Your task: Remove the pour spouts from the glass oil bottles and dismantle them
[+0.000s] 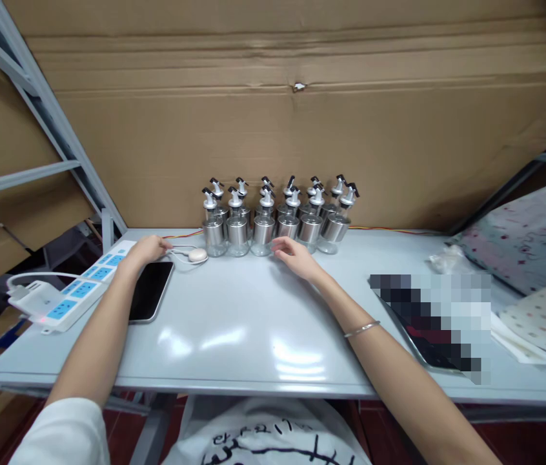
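Several glass bottles with steel sleeves and black-tipped pourers stand upright in two rows at the back middle of the table. My right hand is just in front of the front row, its fingers a little apart and nothing in them. At the left, my left hand has its fingertips together at a white cable, beside a round cream-coloured device. Below that hand lies a dark-screened tablet, partly covered by my left forearm.
A white power strip with a plugged-in charger lies at the left edge. On the right are a dark device, partly pixelated, a crumpled plastic bag and patterned fabric. Cardboard stands behind the table.
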{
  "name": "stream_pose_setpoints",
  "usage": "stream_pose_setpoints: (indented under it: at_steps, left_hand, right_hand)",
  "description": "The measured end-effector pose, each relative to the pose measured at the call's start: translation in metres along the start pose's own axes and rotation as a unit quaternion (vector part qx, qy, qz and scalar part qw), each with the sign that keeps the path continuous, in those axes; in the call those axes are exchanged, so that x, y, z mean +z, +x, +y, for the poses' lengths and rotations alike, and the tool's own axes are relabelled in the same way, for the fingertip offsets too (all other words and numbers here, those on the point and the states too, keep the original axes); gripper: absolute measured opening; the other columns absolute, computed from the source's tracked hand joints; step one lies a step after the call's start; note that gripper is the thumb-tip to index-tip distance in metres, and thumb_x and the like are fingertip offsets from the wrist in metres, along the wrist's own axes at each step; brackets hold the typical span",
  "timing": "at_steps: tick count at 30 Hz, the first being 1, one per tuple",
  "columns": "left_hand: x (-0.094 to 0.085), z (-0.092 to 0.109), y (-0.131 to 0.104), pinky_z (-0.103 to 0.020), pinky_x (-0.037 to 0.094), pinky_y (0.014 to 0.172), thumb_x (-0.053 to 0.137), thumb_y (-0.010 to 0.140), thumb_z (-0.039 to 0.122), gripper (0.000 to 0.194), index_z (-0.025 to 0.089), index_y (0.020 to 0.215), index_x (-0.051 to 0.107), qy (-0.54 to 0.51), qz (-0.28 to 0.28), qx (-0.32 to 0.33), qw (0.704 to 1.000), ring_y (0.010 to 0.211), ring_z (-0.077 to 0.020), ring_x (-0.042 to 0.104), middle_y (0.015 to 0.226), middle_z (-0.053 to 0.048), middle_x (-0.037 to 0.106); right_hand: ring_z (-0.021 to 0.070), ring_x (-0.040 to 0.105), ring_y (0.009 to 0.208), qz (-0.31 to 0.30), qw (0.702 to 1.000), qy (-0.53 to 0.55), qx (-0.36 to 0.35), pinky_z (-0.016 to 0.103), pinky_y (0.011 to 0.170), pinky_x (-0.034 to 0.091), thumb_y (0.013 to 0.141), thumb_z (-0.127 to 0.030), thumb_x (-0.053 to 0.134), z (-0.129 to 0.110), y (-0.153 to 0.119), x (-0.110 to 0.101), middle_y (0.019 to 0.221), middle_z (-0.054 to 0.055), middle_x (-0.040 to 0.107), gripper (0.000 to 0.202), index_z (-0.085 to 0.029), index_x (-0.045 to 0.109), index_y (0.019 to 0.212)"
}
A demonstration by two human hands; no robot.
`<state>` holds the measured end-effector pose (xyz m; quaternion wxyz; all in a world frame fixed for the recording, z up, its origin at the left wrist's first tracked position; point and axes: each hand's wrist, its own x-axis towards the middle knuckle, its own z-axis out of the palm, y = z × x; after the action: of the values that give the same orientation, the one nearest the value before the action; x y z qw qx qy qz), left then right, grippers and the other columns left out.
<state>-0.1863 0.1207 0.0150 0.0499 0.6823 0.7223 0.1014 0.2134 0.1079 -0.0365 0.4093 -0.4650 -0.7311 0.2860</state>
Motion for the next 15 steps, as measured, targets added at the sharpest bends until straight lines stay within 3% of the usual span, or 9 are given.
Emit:
stream_pose_setpoints:
  at_steps: [3, 8, 12, 15]
  left_hand:
    - [0.002, 0.009, 0.003, -0.04, 0.042, 0.093, 0.054, 0.073, 0.022, 0.029, 0.026, 0.093, 0.075, 0.042, 0.034, -0.018, 0.998, 0.108, -0.0329, 0.059, 0.105, -0.009, 0.071]
    - [-0.006, 0.025, 0.017, -0.043, 0.043, 0.088, 0.041, 0.078, 0.013, 0.043, 0.022, 0.113, 0.066, 0.095, 0.099, -0.063, 0.989, 0.11, -0.0327, 0.056, 0.117, -0.015, 0.064]
    - [-0.01, 0.028, 0.032, -0.054, 0.033, 0.094, 0.044, 0.074, 0.01, 0.04, 0.02, 0.103, 0.07, 0.104, 0.074, -0.071, 0.989, 0.112, -0.035, 0.053, 0.113, -0.016, 0.066]
    - [-0.011, 0.027, 0.041, -0.054, 0.029, 0.098, 0.049, 0.072, 0.012, 0.032, 0.023, 0.091, 0.073, 0.107, 0.023, -0.045, 0.993, 0.113, -0.0336, 0.053, 0.105, -0.012, 0.07]
  right_hand:
    - [0.0168, 0.063, 0.087, -0.001, 1.0, -0.004, 0.001, 0.036, 0.086, 0.049, 0.078, -0.017, 0.051, -0.002, -0.001, 0.001, 0.095, 0.006, 0.067, 0.026, -0.017, 0.059, 0.103]
    - [0.016, 0.063, 0.085, -0.004, 1.0, -0.009, 0.001, 0.035, 0.085, 0.049, 0.078, -0.016, 0.051, -0.002, -0.002, 0.001, 0.094, 0.006, 0.068, 0.026, -0.017, 0.06, 0.102]
    - [0.0154, 0.063, 0.084, -0.009, 1.0, -0.012, 0.0, 0.035, 0.084, 0.049, 0.079, -0.016, 0.051, -0.003, -0.002, 0.0, 0.093, 0.006, 0.068, 0.026, -0.017, 0.06, 0.103]
    - [0.0155, 0.063, 0.083, -0.009, 1.0, -0.016, -0.001, 0.035, 0.085, 0.049, 0.079, -0.017, 0.051, -0.004, -0.003, 0.0, 0.093, 0.005, 0.068, 0.025, -0.017, 0.06, 0.103]
